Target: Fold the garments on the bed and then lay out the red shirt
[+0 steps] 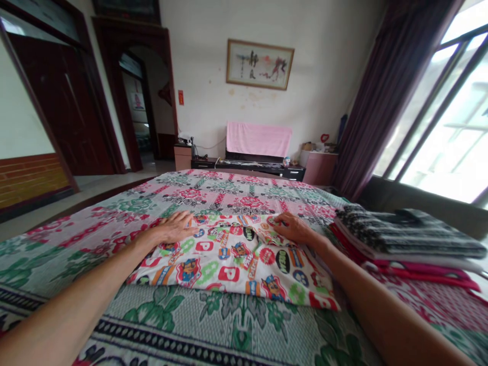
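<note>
A white garment [229, 259] with a colourful cartoon-dog print lies spread and partly folded on the flowered bedcover [160, 310]. Whether it is a shirt or trousers I cannot tell. My left hand [175, 226] rests flat at its far left corner, fingers stretched out over the fabric. At the far right corner, my right hand [293, 227] has its fingers bent around a folded-over flap of the garment. Between both hands the cloth's far edge is turned over, with small creases.
On the right stands a stack of folded clothes [407, 239], a black-and-white knit on top of red ones. Beyond the bed are a low black cabinet [247, 165] and a pink cloth [259, 138] over a screen. A purple curtain [369, 101] hangs beside the window.
</note>
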{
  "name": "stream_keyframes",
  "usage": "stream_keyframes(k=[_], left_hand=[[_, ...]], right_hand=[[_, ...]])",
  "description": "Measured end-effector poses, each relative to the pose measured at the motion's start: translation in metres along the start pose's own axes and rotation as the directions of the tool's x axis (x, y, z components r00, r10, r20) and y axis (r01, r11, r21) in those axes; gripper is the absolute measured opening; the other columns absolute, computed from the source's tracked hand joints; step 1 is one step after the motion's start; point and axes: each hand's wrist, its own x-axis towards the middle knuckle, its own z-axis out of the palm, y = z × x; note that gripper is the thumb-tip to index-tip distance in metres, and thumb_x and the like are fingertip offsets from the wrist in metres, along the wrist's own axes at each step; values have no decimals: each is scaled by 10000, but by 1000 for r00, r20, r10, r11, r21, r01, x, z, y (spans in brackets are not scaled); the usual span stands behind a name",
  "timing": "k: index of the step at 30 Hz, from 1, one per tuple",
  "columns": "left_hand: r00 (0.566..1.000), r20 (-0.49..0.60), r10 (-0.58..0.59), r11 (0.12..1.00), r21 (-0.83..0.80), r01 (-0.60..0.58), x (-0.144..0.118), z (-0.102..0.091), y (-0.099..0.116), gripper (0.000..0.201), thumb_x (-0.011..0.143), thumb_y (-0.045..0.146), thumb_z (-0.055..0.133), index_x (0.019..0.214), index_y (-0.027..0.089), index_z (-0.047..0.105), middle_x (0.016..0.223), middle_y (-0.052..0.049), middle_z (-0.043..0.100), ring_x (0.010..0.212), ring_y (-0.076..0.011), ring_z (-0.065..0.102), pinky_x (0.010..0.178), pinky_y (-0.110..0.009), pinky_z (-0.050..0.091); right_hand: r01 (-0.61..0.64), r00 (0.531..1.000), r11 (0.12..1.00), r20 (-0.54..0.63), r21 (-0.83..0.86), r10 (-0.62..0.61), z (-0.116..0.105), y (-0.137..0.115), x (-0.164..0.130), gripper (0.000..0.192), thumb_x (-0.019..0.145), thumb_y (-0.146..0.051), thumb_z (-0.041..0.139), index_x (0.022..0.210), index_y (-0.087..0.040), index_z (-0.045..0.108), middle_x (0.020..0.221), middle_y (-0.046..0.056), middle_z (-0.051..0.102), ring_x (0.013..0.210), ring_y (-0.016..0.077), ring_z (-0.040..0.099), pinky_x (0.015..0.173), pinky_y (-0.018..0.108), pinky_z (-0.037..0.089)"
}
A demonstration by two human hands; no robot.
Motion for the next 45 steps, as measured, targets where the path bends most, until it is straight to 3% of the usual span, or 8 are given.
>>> stream_keyframes(k=[9, 15, 20, 26, 29, 34, 42, 45], left_hand=[[1000, -24, -9, 999, -33, 9, 0, 0, 0, 928, 773, 752, 258, 1515, 196, 236, 1591, -89, 125, 1456, -349, 84, 1124, -537, 172], [998, -56, 4, 999, -54, -7, -1, 0, 1, 916, 759, 754, 279, 1497, 212, 299, 1578, -87, 190, 1445, -362, 141, 1111, -527, 206], [999, -43, -24, 999, -48, 22, 0, 1, 1, 932, 757, 773, 263, 1509, 222, 260, 1585, -72, 153, 1447, -373, 113, 1120, -541, 176], [999, -48, -18, 997, -72, 15, -1, 0, 0, 932, 748, 786, 297, 1500, 237, 289, 1580, -74, 187, 1437, -399, 132, 1108, -553, 196], [999, -35, -27, 997, -75, 24, -4, -3, 3, 940, 746, 790, 294, 1503, 232, 282, 1583, -71, 172, 1437, -402, 131, 1105, -557, 202], [999, -21, -25, 998, -53, 24, -5, -5, 5, 915, 773, 759, 292, 1508, 215, 263, 1581, -82, 172, 1442, -388, 121, 1105, -550, 206], [1000, 8, -13, 1000, -5, 14, -2, -3, 2, 894, 813, 729, 234, 1524, 187, 195, 1591, -91, 109, 1452, -367, 84, 1126, -540, 159], [1000, 15, -13, 1000, -1, 13, -3, -3, 3, 888, 820, 721, 237, 1525, 184, 186, 1592, -99, 90, 1451, -373, 81, 1122, -554, 154]], right_hand=[[-99, 965, 995, 242, -14, 99, -8, -9, -3, 490, 892, -442, 474, 1356, -291, 521, 1464, 85, 440, 1344, 354, 384, 1052, 598, 340], [-82, 980, 995, 186, 64, 68, -18, -14, 0, 479, 821, -382, 604, 1279, -244, 586, 1457, 99, 441, 1328, 314, 419, 1081, 473, 375], [154, 942, 960, 259, 233, -214, -37, -37, 4, 267, 805, -346, 603, 1039, -250, 689, 1170, 43, 656, 1106, 220, 597, 973, 354, 471], [316, 848, 930, 384, 190, -366, -43, -68, -3, 395, 684, -179, 636, 1067, -256, 694, 1077, 46, 659, 975, 193, 615, 892, 329, 486], [329, 874, 938, 341, 111, -347, -39, -76, -4, 331, 705, -117, 562, 970, -234, 724, 984, 54, 684, 904, 181, 619, 834, 307, 483], [188, 934, 980, 295, 70, -200, -39, -77, 0, 190, 725, -150, 555, 798, -195, 724, 810, 44, 707, 710, 137, 610, 663, 245, 460], [250, 946, 962, 185, 110, -267, -49, -79, 2, 123, 704, -147, 565, 702, -155, 687, 763, 50, 670, 691, 121, 578, 650, 230, 426], [150, 949, 977, 254, 154, -186, -51, -83, 1, 122, 695, -144, 553, 690, -155, 675, 678, 22, 656, 605, 99, 553, 588, 216, 397]])
